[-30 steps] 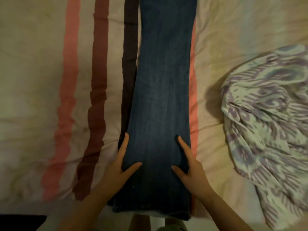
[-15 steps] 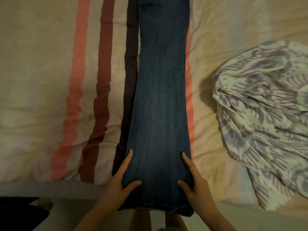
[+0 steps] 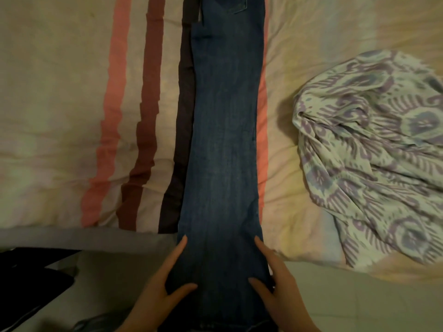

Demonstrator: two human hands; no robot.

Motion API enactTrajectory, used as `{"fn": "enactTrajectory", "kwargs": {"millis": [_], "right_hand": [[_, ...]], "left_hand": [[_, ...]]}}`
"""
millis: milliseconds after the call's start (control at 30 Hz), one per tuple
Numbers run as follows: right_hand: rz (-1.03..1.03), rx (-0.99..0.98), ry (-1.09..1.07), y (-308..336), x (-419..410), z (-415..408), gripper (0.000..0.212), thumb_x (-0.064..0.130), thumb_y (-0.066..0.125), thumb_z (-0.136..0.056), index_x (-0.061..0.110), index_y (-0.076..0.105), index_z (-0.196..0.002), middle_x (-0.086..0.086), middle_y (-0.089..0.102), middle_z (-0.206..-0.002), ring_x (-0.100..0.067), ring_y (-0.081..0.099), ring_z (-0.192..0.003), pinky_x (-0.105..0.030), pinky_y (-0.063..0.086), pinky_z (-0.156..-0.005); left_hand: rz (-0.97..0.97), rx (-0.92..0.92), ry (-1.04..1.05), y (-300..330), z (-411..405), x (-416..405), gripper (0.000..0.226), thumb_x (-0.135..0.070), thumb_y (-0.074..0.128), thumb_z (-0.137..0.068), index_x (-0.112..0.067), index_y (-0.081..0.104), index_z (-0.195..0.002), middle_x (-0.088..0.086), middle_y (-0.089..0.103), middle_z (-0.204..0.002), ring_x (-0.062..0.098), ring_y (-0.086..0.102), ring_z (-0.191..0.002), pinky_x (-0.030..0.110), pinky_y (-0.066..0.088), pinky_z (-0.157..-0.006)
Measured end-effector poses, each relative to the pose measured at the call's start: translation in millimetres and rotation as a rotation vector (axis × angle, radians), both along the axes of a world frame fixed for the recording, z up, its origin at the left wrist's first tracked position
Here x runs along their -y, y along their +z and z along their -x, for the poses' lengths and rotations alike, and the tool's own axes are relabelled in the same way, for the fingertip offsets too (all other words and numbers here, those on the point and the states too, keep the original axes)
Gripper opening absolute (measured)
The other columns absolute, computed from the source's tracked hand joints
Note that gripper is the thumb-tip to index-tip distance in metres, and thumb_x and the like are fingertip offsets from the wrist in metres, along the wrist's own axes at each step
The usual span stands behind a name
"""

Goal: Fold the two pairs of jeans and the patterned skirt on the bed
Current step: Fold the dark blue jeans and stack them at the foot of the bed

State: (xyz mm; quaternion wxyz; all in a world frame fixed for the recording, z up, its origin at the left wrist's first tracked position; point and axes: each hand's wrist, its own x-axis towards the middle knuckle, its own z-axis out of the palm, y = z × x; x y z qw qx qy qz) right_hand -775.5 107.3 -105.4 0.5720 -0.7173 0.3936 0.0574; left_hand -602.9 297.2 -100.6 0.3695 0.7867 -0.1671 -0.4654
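A pair of dark blue jeans (image 3: 225,152) lies lengthwise on the bed, legs stacked, a back pocket showing at the top. Its hem end hangs past the bed's near edge. My left hand (image 3: 165,291) grips the left side of the leg near the hem, thumb on top. My right hand (image 3: 278,291) grips the right side the same way. The patterned skirt (image 3: 378,159), white with purple and blue motifs, lies crumpled on the bed at the right, apart from the jeans. No second pair of jeans shows.
The bed cover (image 3: 60,116) is cream with pink, maroon and dark stripes running beside the jeans. A grey sheet edge (image 3: 84,238) marks the bed's near side. A dark object (image 3: 28,279) sits at lower left beyond the bed. Pale floor (image 3: 359,295) lies below.
Both hands have slid the jeans' hem end toward me, past the bed's edge. The view has shifted back, so the bed edge and floor now show.
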Motion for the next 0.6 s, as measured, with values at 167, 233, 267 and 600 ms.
{"fn": "enactTrajectory", "kwargs": {"millis": [167,233,267,600], "right_hand": [[-0.135,0.118,-0.064,20,20,-28,0.072,0.008,0.071,-0.078,0.060,0.046,-0.121,0.010,0.057,-0.124,-0.017,0.059,-0.113,-0.023,0.054,-0.082],[-0.173,0.157,-0.089,27,29,-42,0.069,0.006,0.072,-0.077,0.055,0.049,-0.120,0.010,0.058,-0.120,-0.019,0.061,-0.110,-0.022,0.054,-0.080],[-0.172,0.177,-0.096,32,33,-49,0.064,0.012,0.072,-0.075,0.051,0.050,-0.121,0.014,0.059,-0.117,-0.017,0.061,-0.109,-0.025,0.054,-0.083],[-0.107,0.296,-0.209,59,105,-122,0.049,-0.003,0.062,-0.084,0.029,0.059,-0.122,-0.003,0.054,-0.117,-0.018,0.058,-0.107,-0.024,0.052,-0.086]], "left_hand": [[0.149,-0.060,0.108,23,-20,33,0.079,-0.019,0.077,-0.075,-0.058,0.036,-0.130,-0.036,0.041,-0.136,-0.008,0.041,-0.127,0.008,0.039,-0.096],[0.190,-0.044,0.110,30,-30,49,0.079,-0.014,0.074,-0.074,-0.055,0.037,-0.131,-0.032,0.043,-0.137,-0.005,0.042,-0.128,0.014,0.041,-0.099],[0.209,-0.030,0.113,34,-35,57,0.078,-0.012,0.073,-0.074,-0.053,0.038,-0.131,-0.031,0.045,-0.136,-0.004,0.044,-0.126,0.016,0.043,-0.099],[0.273,0.116,0.192,58,-109,122,0.045,-0.026,0.068,-0.076,-0.047,0.057,-0.114,-0.025,0.055,-0.113,-0.007,0.055,-0.104,0.014,0.052,-0.082]]}}
